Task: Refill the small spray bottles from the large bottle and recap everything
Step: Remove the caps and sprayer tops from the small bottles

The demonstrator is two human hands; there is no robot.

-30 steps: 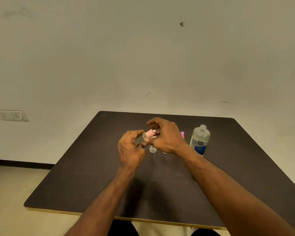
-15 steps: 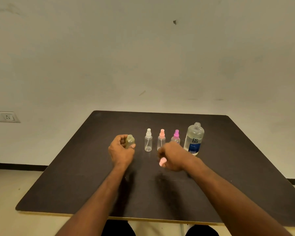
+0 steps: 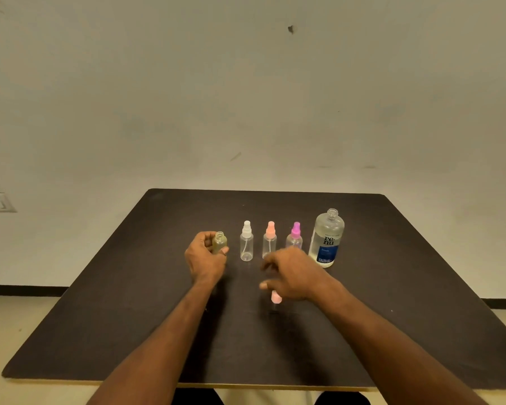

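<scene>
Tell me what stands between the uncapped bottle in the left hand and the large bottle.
In the head view, three capped spray bottles stand in a row between them: white-capped, peach-capped, and pink-capped, partly hidden by the right hand.

Dark table (image 3: 129,317) carries three capped spray bottles (image 3: 246,242) and large bottle (image 3: 326,239).

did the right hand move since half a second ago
Yes. The right hand now lies slightly farther from the row of small bottles, with the pink spray cap under it, closer to the table's near edge.
</scene>
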